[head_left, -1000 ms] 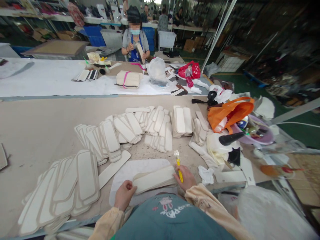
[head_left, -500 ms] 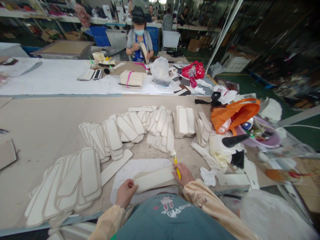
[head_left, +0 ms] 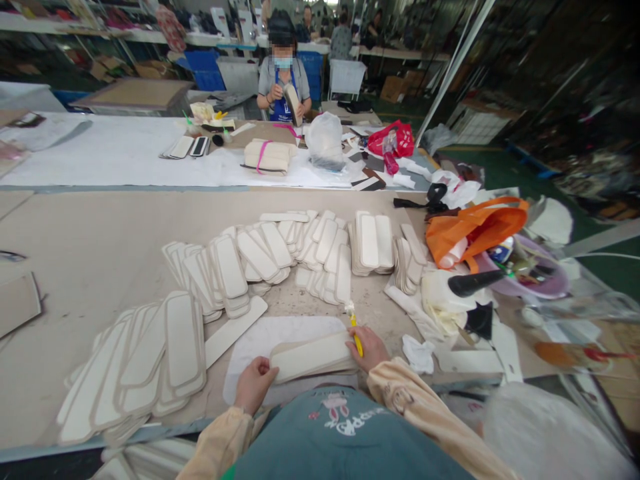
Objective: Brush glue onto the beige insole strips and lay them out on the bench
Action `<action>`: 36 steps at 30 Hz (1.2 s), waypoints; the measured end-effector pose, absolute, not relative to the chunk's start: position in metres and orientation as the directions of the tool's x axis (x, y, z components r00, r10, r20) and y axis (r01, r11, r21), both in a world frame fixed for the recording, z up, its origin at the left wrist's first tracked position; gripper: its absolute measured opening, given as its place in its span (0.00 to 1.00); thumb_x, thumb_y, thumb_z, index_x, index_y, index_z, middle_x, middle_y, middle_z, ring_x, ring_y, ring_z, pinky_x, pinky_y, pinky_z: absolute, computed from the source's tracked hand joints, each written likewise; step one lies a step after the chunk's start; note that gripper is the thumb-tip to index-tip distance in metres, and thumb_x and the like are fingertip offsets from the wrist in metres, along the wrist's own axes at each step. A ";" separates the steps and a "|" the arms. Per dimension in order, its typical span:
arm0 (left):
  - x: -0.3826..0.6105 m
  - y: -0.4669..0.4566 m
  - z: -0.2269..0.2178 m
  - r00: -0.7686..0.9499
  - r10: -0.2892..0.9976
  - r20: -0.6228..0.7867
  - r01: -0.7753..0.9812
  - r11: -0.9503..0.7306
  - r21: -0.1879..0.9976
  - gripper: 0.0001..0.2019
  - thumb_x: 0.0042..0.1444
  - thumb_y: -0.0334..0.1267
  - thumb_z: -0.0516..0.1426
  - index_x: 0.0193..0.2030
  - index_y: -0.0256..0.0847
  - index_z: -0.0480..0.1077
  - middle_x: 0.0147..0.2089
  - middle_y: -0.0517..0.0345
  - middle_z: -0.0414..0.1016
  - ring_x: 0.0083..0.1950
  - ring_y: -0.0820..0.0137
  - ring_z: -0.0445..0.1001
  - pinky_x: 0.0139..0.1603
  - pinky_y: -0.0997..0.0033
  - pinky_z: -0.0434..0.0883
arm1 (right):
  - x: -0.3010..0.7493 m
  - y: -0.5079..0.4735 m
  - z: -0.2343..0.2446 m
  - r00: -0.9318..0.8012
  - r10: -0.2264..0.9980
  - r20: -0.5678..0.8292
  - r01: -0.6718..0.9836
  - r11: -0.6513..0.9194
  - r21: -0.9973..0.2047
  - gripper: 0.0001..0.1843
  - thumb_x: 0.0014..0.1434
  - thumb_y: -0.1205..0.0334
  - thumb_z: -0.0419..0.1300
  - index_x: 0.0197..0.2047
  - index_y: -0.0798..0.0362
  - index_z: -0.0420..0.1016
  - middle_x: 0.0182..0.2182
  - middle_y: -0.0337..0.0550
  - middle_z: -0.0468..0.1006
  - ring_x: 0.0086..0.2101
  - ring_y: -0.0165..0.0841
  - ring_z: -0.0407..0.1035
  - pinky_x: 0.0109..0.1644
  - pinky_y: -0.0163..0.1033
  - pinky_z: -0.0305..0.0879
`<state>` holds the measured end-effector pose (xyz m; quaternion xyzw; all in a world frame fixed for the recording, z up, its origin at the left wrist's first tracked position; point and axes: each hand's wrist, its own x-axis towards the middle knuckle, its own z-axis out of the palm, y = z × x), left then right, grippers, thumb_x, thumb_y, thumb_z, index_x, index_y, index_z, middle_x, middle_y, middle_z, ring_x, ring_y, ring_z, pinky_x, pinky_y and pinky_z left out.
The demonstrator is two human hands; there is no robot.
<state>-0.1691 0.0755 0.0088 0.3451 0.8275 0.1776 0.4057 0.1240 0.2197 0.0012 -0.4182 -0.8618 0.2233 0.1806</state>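
Note:
A small stack of long cream panels (head_left: 311,356) with rounded corners lies in front of me on a white sheet (head_left: 250,333). My left hand (head_left: 255,385) pinches the left end of the stack between thumb and fingers. In my right hand (head_left: 373,348) is a yellow-handled brush (head_left: 357,337), its pale bristles pointing away from me past the stack. The fingers of that hand also rest at the stack's right end. Just beyond the brush stands a fanned group of similar panels (head_left: 343,273).
More fanned panels (head_left: 183,340) spread to the left. On the right are a crumpled white cloth (head_left: 419,353), a black cone-shaped nozzle (head_left: 475,283), an orange bag (head_left: 475,223) and a purple basin (head_left: 547,283). A masked co-worker (head_left: 284,87) holds a piece across the far table.
The whole view has shifted slightly, so things appear a little further right. Both hands keep the same hold on the panels and the brush.

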 end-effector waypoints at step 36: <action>-0.165 0.083 0.028 -0.391 0.790 -0.472 0.358 0.603 0.713 0.10 0.45 0.46 0.55 0.24 0.43 0.60 0.21 0.65 0.63 0.26 0.70 0.64 0.29 0.72 0.59 | 0.138 0.206 0.014 -0.535 0.825 0.183 0.548 0.503 -0.668 0.07 0.59 0.68 0.50 0.41 0.49 0.62 0.48 0.51 0.73 0.50 0.38 0.67 0.51 0.46 0.67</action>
